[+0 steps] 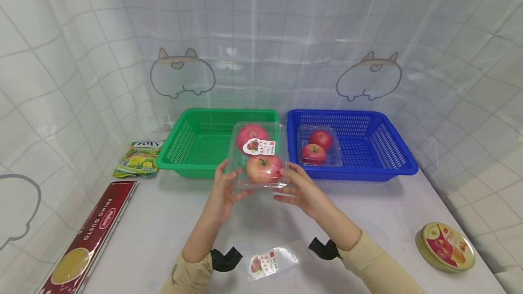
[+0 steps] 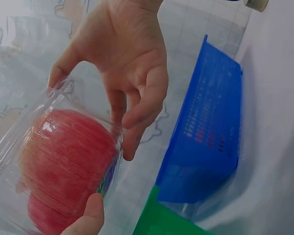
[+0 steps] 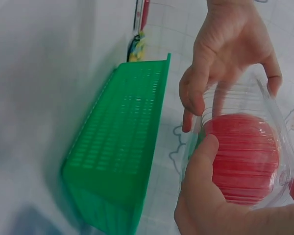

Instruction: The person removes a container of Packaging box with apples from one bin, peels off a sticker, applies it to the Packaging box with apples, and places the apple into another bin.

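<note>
Apple pack (image 1: 258, 154), one, clear plastic, two apples and a printed label: on my remote head view I logged it held up above the table (image 1: 171, 221), in front of the gap between green basket (image 1: 192, 173) and blue basket (image 1: 359, 175), its outline overlapping the green one's right end. Left hand (image 1: 224, 192): gripping the near left corner. Right hand (image 1: 304, 189): gripping the near right corner. Second apple pack (image 1: 320, 146), one: lying inside the blue basket, toward its left end. Clear strip (image 1: 279, 260), labelled: flat on the table between the forearms. Chief hazard, in my judgement: both holds sat at the near end, so the weight of fruit could have tipped the far end down. Left wrist view: left thumb against the pack, right hand at the opposite edge, some of its fingers apparently off the plastic; I reckoned the smooth wall might slip if one side eased first. Right wrist view: ribbed, thin-looking wall, right thumb on it; too hard a squeeze could have buckled it and sprung the pack open. Whether it was latched, I could not tell.
</note>
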Motion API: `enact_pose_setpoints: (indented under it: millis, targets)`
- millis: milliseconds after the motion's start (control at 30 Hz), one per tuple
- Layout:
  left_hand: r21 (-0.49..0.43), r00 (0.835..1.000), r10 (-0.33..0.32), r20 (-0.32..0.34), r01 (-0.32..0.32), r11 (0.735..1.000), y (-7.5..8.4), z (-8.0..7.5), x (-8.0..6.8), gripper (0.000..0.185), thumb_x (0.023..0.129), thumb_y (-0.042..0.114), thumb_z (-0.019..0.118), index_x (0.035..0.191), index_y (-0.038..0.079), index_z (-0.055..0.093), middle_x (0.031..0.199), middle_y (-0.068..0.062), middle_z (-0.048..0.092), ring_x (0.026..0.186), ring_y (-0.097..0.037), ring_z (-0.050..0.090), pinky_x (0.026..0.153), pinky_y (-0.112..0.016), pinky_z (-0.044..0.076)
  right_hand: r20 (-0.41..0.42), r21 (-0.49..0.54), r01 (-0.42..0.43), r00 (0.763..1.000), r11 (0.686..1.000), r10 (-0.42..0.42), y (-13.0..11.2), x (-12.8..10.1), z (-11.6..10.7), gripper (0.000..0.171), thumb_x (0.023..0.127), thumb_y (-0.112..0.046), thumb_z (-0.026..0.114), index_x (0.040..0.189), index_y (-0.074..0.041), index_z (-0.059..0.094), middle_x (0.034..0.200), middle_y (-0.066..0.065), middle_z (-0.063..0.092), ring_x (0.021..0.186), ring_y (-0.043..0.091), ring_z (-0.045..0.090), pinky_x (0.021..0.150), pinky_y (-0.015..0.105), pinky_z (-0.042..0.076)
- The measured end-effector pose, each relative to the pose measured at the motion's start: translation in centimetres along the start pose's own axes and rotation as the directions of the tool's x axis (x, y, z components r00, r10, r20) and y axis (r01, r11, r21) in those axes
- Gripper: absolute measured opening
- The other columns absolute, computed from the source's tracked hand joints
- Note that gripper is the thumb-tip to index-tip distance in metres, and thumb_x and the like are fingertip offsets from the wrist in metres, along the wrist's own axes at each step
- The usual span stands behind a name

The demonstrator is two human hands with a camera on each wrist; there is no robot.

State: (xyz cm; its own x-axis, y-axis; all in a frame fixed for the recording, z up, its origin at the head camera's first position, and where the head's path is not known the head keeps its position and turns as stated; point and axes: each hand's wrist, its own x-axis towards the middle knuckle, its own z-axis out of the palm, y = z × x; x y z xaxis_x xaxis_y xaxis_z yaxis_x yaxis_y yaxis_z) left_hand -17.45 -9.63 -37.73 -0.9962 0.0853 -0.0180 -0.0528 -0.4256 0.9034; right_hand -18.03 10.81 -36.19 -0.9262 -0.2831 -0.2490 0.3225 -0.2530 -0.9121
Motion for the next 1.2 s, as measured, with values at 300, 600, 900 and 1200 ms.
enact_pose_setpoints:
  millis: [300,600,900,1200]
  targets:
    - [-0.009,1.0,0.015,0.008,-0.015,1.0,0.4,-0.8,1.2,0.057,0.086,0.018,0.041,0.137,0.011,0.016,0.122,-0.015,0.037,0.087,-0.016,0.058,0.078,-0.04,0.053,-0.032,0.001,0.022,0.999,1.0,-0.022,-0.4,1.6,0.8,0.065,0.087,-0.025,0.051,0.142,-0.007,0.021,0.128,0.023,0.043,0.088,0.027,0.062,0.089,0.046,0.046]
    - [-0.011,0.999,0.034,-0.04,-0.034,0.999,0.7,-1.4,2.2,0.055,0.093,0.022,0.042,0.141,0.011,0.017,0.124,-0.011,0.033,0.088,-0.015,0.056,0.083,-0.04,0.051,-0.05,0.071,0.026,0.999,0.997,-0.022,-0.9,3.7,1.8,0.055,0.088,-0.018,0.052,0.137,-0.006,0.029,0.115,0.016,0.047,0.089,0.028,0.058,0.088,0.04,0.049]
    - [0.025,0.995,0.036,-0.091,-0.033,0.999,1.2,-2.1,3.1,0.052,0.096,0.024,0.039,0.143,0.01,0.021,0.124,-0.008,0.032,0.09,-0.012,0.052,0.09,-0.035,0.048,-0.083,0.132,0.007,0.997,0.991,0.004,-1.3,5.1,2.6,0.058,0.087,-0.017,0.055,0.14,-0.007,0.031,0.123,0.017,0.042,0.102,0.033,0.051,0.093,0.043,0.044]
    - [0.227,0.961,0.212,-0.179,-0.169,0.959,2.6,-4.6,3.5,0.055,0.096,0.024,0.039,0.145,0.011,0.017,0.141,-0.009,0.019,0.119,-0.023,0.034,0.105,-0.039,0.03,-0.104,0.189,0.005,0.994,0.982,0.015,-1.9,6.7,3.0,0.057,0.088,-0.013,0.055,0.14,-0.005,0.032,0.124,0.012,0.04,0.113,0.027,0.041,0.093,0.042,0.044]
